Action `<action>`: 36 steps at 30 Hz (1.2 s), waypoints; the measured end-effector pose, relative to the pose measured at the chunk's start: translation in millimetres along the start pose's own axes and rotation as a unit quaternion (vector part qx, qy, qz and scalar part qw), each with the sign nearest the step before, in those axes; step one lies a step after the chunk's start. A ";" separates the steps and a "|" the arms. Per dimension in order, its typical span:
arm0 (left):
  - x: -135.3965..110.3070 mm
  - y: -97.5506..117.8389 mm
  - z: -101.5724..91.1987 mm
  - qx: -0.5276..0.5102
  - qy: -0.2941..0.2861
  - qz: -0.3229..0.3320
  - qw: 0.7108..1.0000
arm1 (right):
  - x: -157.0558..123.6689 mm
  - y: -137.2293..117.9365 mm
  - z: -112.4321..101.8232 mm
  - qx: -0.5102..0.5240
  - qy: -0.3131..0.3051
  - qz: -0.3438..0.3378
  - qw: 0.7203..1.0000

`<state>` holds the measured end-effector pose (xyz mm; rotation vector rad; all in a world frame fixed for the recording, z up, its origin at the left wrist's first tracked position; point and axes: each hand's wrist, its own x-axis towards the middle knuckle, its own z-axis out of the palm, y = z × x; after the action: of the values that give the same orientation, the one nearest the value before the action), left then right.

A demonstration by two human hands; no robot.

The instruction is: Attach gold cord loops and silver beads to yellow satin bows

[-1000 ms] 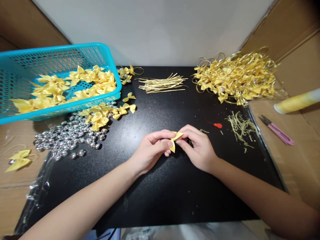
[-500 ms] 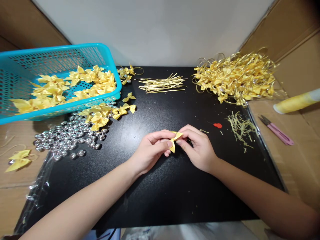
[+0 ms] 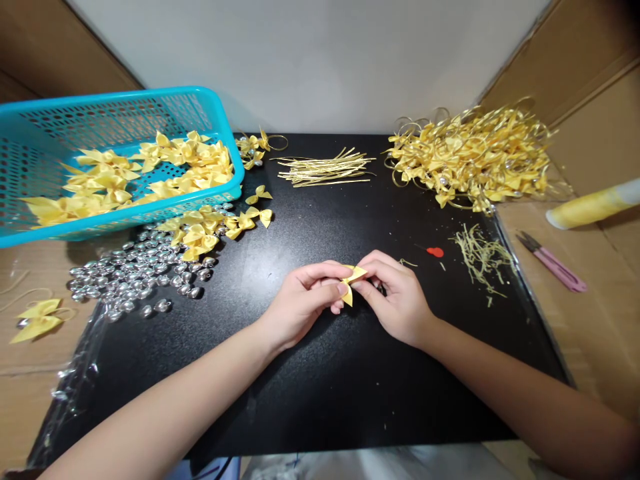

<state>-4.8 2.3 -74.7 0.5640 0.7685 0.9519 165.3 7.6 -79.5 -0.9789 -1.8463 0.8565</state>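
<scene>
Over the middle of the black table [image 3: 320,387], a yellow ribbon bow [image 3: 356,274] is pinched between both hands. My left hand [image 3: 310,293] grips its left side between thumb and forefinger. My right hand [image 3: 397,293] has thumb and forefinger closed on the right side of the same bow. Part of the bow is hidden behind my fingers. Beyond my hands lies a bundle of gold ties [image 3: 327,168]. Several loose yellow bows [image 3: 197,239] rest beside a spread of silver bells [image 3: 143,267] to the left.
A turquoise basket [image 3: 220,133] holds more bows. Bows with gold loops form a pile [image 3: 470,157] at the back right. Tie clippings [image 3: 483,257], a red needle threader [image 3: 435,252] and pink thread snips [image 3: 555,263] are on the right, near a yellow roll [image 3: 595,202].
Both hands stay in nearly the same place. The bow has shifted and turned very slightly between the fingers.
</scene>
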 end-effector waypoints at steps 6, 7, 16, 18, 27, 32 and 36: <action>-1.1 -2.7 -1.4 0.056 -0.015 0.080 0.995 | 0.3 -0.4 -0.5 0.031 0.003 0.008 0.999; -1.5 -2.5 -1.2 0.079 -0.017 0.097 0.992 | 0.3 -0.2 -0.5 0.036 0.002 0.010 0.999; -4.6 1.0 0.3 0.153 0.008 0.115 0.982 | -0.1 0.8 -1.4 0.058 -0.012 0.042 0.997; -4.7 1.2 0.2 0.154 0.011 0.112 0.982 | -0.3 1.5 -1.7 0.069 -0.020 0.051 0.996; -4.3 1.1 -1.2 0.163 0.009 0.107 0.981 | -0.4 2.2 -1.9 0.084 -0.023 0.058 0.994; -5.9 4.5 -2.0 0.238 0.016 0.154 0.959 | 0.4 2.2 -1.3 0.041 -0.025 0.028 0.998; -7.5 6.7 -1.7 0.287 0.015 0.163 0.944 | 0.4 1.9 -1.0 0.021 -0.038 0.014 0.999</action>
<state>-12.2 -1.0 -68.4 1.2184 1.0055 1.0390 166.7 8.9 -80.6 -0.9598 -1.8758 0.9577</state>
